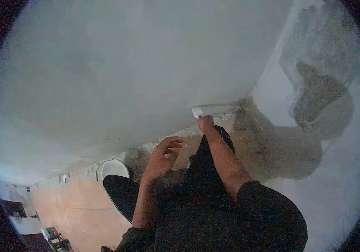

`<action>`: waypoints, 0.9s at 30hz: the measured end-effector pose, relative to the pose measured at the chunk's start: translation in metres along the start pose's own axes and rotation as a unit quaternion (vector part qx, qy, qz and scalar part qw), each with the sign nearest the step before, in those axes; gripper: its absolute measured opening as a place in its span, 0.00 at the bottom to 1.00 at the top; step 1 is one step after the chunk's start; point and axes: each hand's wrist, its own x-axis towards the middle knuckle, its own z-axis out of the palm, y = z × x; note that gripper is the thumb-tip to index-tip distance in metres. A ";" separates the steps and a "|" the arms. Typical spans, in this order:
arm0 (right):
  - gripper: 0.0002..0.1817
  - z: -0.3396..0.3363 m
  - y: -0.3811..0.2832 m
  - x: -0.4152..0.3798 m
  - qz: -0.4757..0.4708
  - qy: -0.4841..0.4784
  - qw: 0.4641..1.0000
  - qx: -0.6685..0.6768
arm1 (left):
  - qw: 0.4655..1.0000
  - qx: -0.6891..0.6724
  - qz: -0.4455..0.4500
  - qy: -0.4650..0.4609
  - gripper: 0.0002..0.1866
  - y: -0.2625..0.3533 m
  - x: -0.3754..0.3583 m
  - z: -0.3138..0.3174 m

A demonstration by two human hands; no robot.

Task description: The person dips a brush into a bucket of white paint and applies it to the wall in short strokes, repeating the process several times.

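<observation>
My right hand (206, 124) is closed around a white-coated tool that looks like a putty knife (197, 112). The tool is at the foot of the grey plastered wall (125, 71), close to the corner. Its blade is hard to make out in the dim, grainy light. My left hand (166, 156) hangs in front of my body with its fingers loosely bent and apart. Nothing shows in it. A white bucket (112, 160) stands by the wall to the left, partly hidden by my knee.
A second wall (285, 88) meets the first at the right, with rough grey patches and shadows on it. Rough, crumbly material lines the floor edge. The tan floor (87, 201) runs left towards dark and coloured items (56, 239) at lower left.
</observation>
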 end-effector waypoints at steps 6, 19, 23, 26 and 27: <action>0.27 -0.099 0.021 0.062 0.294 -0.018 0.859 0.419 | 0.999 -0.009 0.035 -0.010 0.16 -0.016 0.006 0.000; 0.25 -0.118 0.007 0.049 0.268 0.133 0.730 0.615 | 0.998 0.022 0.019 -0.055 0.17 -0.014 0.008 0.012; 0.27 -0.018 0.008 0.014 0.328 -0.079 0.799 0.498 | 0.998 0.023 0.018 -0.053 0.18 -0.005 0.005 0.014; 0.25 0.036 0.016 -0.009 0.145 -0.025 0.972 0.184 | 0.998 0.021 0.021 -0.054 0.18 -0.010 0.004 0.014; 0.25 0.016 0.013 -0.006 0.145 -0.026 0.972 0.185 | 0.998 0.018 0.036 -0.047 0.18 -0.011 0.002 0.014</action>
